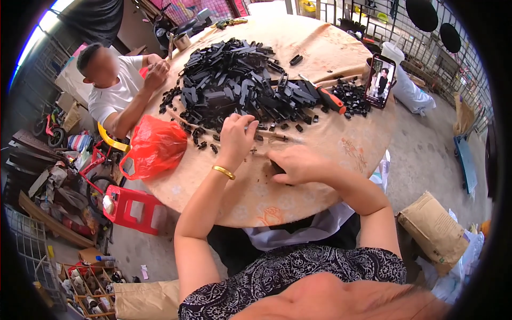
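Note:
A large heap of long, flat black plastic pieces (224, 90) lies on the round table (320, 205), which has a peach cloth over it. At the heap's near edge my left hand (237, 137), with a gold bangle on its wrist, pinches a small black plastic piece. Small black parts (285, 127) are scattered just beyond my fingers. To the right, my right hand (298, 164) rests low on the cloth, its fingers curled. Something dark shows beneath that hand, but its kind is hidden.
A screwdriver with an orange handle (332, 100) lies beside a smaller heap of black bits (352, 98). A phone (380, 81) stands upright at the right. Left are a red plastic bag (154, 146) and a seated co-worker (109, 85). A red stool (130, 208) stands below.

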The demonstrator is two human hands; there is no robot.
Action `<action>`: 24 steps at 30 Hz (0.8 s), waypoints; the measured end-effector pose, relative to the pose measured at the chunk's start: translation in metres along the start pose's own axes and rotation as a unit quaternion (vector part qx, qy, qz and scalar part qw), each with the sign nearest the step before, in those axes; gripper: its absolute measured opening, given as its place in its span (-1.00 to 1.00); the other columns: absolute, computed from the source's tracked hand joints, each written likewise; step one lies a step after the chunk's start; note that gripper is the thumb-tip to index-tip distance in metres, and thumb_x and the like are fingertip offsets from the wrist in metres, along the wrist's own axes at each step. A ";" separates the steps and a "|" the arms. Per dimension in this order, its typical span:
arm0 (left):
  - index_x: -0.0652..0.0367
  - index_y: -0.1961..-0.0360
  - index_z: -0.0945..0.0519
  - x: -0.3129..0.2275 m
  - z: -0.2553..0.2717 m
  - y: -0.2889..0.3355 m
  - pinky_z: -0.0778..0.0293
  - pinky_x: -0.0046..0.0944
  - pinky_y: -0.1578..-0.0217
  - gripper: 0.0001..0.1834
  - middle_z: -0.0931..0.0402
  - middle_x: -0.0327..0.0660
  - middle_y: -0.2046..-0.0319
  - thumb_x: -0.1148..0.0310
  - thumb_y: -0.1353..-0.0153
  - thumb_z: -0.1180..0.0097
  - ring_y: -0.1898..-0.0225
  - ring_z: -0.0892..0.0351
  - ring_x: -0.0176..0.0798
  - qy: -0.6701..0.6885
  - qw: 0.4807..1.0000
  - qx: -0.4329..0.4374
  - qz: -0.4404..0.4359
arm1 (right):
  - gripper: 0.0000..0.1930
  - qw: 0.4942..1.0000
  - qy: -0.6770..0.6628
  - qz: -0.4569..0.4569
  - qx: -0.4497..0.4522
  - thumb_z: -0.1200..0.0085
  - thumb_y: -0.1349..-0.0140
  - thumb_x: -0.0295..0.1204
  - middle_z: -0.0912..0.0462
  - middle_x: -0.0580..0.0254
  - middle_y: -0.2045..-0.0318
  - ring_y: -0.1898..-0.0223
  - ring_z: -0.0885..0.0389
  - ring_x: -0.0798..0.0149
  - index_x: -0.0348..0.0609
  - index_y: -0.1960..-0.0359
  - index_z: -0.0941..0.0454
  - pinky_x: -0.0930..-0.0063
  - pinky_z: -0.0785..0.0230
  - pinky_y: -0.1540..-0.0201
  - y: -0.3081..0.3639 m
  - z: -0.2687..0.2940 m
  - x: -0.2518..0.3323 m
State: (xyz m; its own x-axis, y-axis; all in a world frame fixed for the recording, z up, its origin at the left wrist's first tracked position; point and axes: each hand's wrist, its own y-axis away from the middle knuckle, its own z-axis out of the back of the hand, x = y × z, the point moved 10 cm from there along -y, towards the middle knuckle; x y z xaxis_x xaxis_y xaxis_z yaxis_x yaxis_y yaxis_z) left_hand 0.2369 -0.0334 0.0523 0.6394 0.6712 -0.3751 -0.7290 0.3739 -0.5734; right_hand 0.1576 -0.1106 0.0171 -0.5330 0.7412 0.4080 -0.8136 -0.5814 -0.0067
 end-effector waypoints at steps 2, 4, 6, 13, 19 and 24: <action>0.21 0.35 -0.56 -0.009 -0.004 -0.009 -0.36 -0.28 0.36 -0.86 -0.42 -0.16 0.46 0.42 -0.05 -0.08 0.43 -0.40 -0.18 -0.034 0.999 0.004 -0.035 | -0.71 1.000 -0.004 0.019 -0.015 0.01 -0.01 -0.24 -0.55 -0.03 0.49 0.37 -0.53 -0.03 -0.24 0.36 -0.42 0.18 -0.36 0.31 0.000 0.008 -0.007; 0.16 0.34 -0.56 -0.024 -0.015 -0.019 -0.34 -0.25 0.27 -0.83 -0.44 -0.18 0.41 0.47 0.01 -0.04 0.27 -0.37 -0.14 -0.076 0.993 0.045 -0.079 | -0.73 0.983 -0.040 -0.132 -0.118 0.04 -0.06 -0.23 -0.56 -0.01 0.50 0.37 -0.54 0.00 -0.21 0.44 -0.50 0.18 -0.37 0.32 0.002 0.042 -0.060; 0.14 0.39 -0.54 -0.026 -0.025 -0.032 -0.33 -0.23 0.27 -0.86 -0.43 -0.18 0.40 0.46 0.02 -0.01 0.22 -0.35 -0.14 -0.164 0.976 0.049 -0.131 | -0.78 0.955 0.010 -0.187 -0.231 0.02 -0.05 -0.27 -0.57 0.08 0.51 0.35 -0.56 0.08 -0.15 0.48 -0.55 0.23 -0.39 0.30 0.016 0.072 -0.097; 0.08 0.38 -0.52 -0.018 -0.062 -0.053 -0.31 -0.25 0.19 -0.81 -0.44 -0.29 0.33 0.49 0.09 0.00 0.14 -0.33 -0.20 -0.289 0.928 0.159 -0.173 | -0.84 0.968 0.114 -0.160 -0.158 -0.09 0.03 -0.31 -0.58 0.13 0.46 0.34 -0.57 0.11 -0.13 0.49 -0.58 0.27 -0.41 0.26 -0.003 0.043 -0.099; 0.13 0.49 -0.49 -0.038 -0.051 -0.038 -0.30 -0.29 0.16 -0.93 -0.44 -0.27 0.31 0.44 0.07 0.01 0.10 -0.33 -0.23 -0.201 0.921 0.131 -0.308 | -0.85 0.963 0.105 -0.178 -0.173 0.08 -0.04 -0.45 -0.54 -0.01 0.46 0.32 -0.55 0.05 -0.23 0.49 -0.54 0.26 -0.40 0.28 0.001 0.042 -0.094; 0.23 0.43 -0.44 -0.028 -0.016 -0.037 -0.38 -0.21 0.24 -0.89 -0.45 -0.11 0.43 0.54 0.05 -0.04 0.32 -0.45 -0.06 -0.003 0.975 0.063 -0.214 | -0.84 0.961 0.088 -0.141 -0.222 0.11 -0.04 -0.50 -0.48 0.00 0.45 0.33 -0.52 0.06 -0.26 0.40 -0.50 0.24 -0.39 0.28 0.006 0.049 -0.088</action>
State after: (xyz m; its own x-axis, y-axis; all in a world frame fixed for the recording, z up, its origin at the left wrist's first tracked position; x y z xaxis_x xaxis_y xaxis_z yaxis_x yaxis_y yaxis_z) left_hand 0.2495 -0.0760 0.0725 0.8898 0.4412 -0.1162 -0.4209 0.6952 -0.5827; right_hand 0.2115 -0.1957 0.0260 -0.2756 0.9162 0.2909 -0.9297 -0.1772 -0.3228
